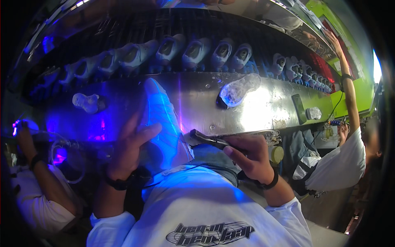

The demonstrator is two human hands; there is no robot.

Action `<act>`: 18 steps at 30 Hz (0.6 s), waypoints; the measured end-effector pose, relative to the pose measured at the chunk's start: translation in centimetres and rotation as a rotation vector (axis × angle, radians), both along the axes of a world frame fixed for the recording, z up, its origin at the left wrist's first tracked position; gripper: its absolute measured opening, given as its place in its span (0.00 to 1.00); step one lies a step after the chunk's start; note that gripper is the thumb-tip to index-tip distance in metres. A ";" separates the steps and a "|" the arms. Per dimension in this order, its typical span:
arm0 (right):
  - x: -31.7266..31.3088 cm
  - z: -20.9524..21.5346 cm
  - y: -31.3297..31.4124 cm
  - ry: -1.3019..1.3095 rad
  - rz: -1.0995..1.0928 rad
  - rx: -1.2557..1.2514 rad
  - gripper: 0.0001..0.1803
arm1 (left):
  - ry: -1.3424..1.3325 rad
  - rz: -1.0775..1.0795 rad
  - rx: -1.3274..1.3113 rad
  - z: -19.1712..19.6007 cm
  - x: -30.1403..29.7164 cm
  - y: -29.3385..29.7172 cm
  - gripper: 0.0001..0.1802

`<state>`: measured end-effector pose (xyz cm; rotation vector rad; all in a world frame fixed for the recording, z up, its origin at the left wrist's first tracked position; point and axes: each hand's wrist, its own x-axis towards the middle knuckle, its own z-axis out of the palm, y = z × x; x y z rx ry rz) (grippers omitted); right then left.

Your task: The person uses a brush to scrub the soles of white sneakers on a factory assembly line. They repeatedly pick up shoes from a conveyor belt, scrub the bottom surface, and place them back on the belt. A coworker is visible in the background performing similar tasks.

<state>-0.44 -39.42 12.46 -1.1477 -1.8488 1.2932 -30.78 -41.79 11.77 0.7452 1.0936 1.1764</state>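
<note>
In front of my body, a shoe (163, 123) glows under blue light, its toe pointing away from me and its heel toward me. My left hand (135, 140) is closed around the shoe's left side, with the thumb lying over the upper. My right hand (252, 153) grips the dark handle of a brush (210, 140). The brush's pale tip is beside the shoe's heel, at its right edge; I cannot tell whether they touch.
Beyond the metal table (189, 99) runs a long row of shoes (195, 51). A shoe sole (240, 89) lies on the table, and a pale lumpy piece (86, 103) farther left. People work at both sides; the right person's arm (349, 86) reaches up.
</note>
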 end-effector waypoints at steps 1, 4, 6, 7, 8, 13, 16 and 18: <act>0.3 0.5 -0.1 -0.031 0.001 0.011 0.13 | 0.005 0.010 0.005 0.0 0.0 0.1 0.38; 1.6 0.4 -0.7 -0.042 0.003 0.029 0.14 | 0.050 0.044 0.007 -0.3 0.1 0.1 0.37; 2.0 0.4 -1.0 -0.026 -0.011 0.023 0.14 | 0.046 0.065 -0.008 -0.3 0.1 0.5 0.37; 1.9 0.7 -1.2 -0.016 -0.030 0.012 0.14 | 0.046 0.069 -0.018 -0.2 -0.1 0.9 0.36; 1.7 0.8 -1.3 -0.007 -0.049 0.000 0.14 | 0.031 0.073 -0.020 -0.1 -0.4 1.2 0.37; 0.2 1.2 -0.3 0.022 -0.136 -0.085 0.14 | 0.016 0.065 0.007 0.7 0.8 1.7 0.39; -0.5 1.4 0.7 0.000 -0.112 -0.085 0.13 | 0.041 0.014 -0.017 1.0 0.9 1.6 0.40; -0.6 1.5 1.1 -0.012 -0.091 -0.079 0.13 | 0.042 0.012 0.014 1.2 1.1 1.9 0.40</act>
